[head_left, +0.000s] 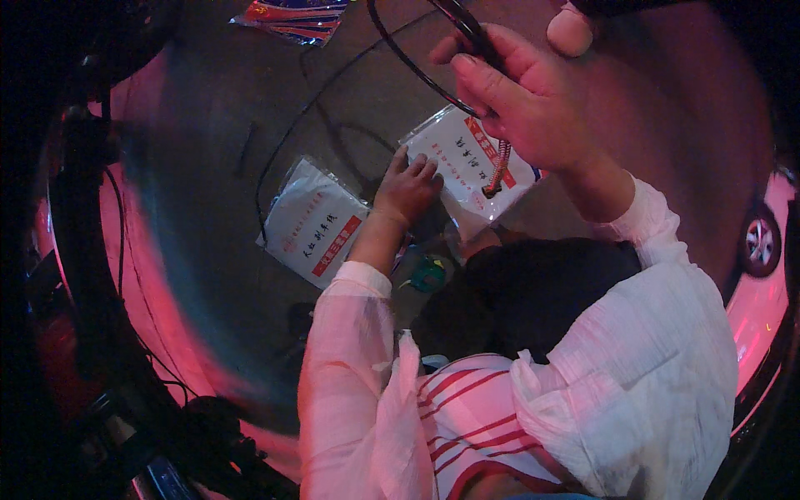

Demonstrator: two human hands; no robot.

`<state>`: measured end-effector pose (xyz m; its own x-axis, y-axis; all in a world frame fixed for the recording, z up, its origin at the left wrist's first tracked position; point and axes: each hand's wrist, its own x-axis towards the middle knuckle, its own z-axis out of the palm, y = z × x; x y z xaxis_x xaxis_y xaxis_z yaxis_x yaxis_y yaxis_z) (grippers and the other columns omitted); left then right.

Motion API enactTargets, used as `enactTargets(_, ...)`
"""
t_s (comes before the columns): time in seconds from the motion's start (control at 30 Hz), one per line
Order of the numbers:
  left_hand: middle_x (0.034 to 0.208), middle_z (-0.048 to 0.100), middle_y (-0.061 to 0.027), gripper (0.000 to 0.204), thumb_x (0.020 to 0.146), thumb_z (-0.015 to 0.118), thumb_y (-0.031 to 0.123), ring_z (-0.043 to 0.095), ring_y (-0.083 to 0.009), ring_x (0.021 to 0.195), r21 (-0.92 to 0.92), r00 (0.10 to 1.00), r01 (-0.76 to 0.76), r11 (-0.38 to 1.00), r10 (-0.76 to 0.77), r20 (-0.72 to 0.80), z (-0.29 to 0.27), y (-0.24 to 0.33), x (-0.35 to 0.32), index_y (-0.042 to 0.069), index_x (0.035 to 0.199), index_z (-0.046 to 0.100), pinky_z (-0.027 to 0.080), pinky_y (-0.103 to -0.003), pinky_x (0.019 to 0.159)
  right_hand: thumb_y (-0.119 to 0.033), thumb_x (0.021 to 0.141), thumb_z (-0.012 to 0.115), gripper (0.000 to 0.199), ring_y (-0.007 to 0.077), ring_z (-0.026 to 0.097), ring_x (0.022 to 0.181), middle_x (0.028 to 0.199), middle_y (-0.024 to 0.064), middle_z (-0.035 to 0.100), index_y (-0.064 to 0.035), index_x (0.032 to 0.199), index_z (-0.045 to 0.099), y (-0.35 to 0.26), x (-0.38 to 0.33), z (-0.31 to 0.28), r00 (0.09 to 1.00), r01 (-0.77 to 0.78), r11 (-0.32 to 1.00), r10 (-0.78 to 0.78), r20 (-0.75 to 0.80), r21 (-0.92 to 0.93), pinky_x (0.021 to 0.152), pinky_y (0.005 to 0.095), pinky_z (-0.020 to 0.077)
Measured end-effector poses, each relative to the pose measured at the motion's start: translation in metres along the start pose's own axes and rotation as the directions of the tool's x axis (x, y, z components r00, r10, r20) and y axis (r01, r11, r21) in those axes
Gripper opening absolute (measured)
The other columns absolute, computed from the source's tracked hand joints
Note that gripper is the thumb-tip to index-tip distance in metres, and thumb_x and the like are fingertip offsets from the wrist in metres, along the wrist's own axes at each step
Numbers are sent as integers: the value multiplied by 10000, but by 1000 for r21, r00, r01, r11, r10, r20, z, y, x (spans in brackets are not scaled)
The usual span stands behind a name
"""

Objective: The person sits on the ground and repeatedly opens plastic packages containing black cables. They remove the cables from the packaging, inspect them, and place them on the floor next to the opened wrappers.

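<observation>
My right hand point(542, 100) is raised, closed round a bent black cable point(467, 29). From beneath that hand hangs a coppery coiled spring end point(502, 162), in front of a clear plastic packet point(454, 179) with a white and red printed insert. My left hand point(408, 187) has its fingers over the packet's left edge; its thumb is hidden. Left of my left forearm, a similar packet point(312, 221) lies on the floor. Beside my knee is a small green object point(427, 273), too dim to name.
Dark cable runs in a loop over the grey floor point(217, 175). A red and blue plastic package point(296, 17) lies at the far edge. A rounded skin-coloured shape point(571, 32) shows at upper right. Dark machine parts point(79, 208) line the left; a spoked wheel point(759, 240) stands at right.
</observation>
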<state>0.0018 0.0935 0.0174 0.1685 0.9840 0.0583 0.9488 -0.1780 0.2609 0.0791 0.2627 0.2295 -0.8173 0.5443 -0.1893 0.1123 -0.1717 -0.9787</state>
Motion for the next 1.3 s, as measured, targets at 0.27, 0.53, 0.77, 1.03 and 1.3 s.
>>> enactTargets(0.27, 895, 623, -150, 166, 810, 561, 112, 617, -305, 838, 7, 712, 653, 758, -611, -346, -189, -70, -94, 66, 965, 594, 500, -382, 694, -195, 941, 432, 313, -4, 339, 485, 642, -42, 457, 0, 1179, 489, -25, 2, 18, 971, 240, 969, -240, 9, -55, 419, 155, 242)
enactTargets(0.53, 773, 611, -183, 195, 803, 595, 131, 624, -342, 708, -88, 269, 943, 321, -891, -367, -277, -28, -159, 44, 973, 558, 474, -389, 607, -403, 950, 387, 523, 9, 283, 406, 579, -56, 404, 40, 1222, 442, -50, -16, 38, 952, 252, 965, -260, 160, 71, 364, 167, 227)
enactTargets(0.77, 874, 624, -176, 228, 811, 541, 82, 621, -243, 780, -530, 161, 754, 388, -892, -423, -224, -20, -128, 5, 1025, 551, 469, -344, 703, -298, 967, 364, 419, 14, 264, 400, 541, -67, 337, 20, 1228, 448, -53, -14, 70, 863, -300, 938, 189, 468, 174, 358, 172, 223)
enactTargets(1.03, 920, 624, -140, 273, 856, 473, 66, 581, -194, 790, -813, -63, 551, 186, -963, -263, -204, -30, -101, -84, 1078, 530, 453, -302, 721, -241, 946, 428, 287, 18, 353, 497, 623, -64, 424, -87, 1154, 552, -48, -21, 56, 807, -218, 974, 218, 549, -66, 432, 179, 280)
enactTargets(1.3, 774, 611, -165, 212, 896, 458, 120, 580, -222, 673, -672, -36, 669, 318, -889, -457, -200, -48, -104, -64, 934, 557, 453, -329, 642, -188, 931, 447, 262, 20, 366, 542, 647, -57, 448, -86, 1137, 571, -51, -28, 44, 783, -176, 972, 233, 576, -154, 466, 179, 289)
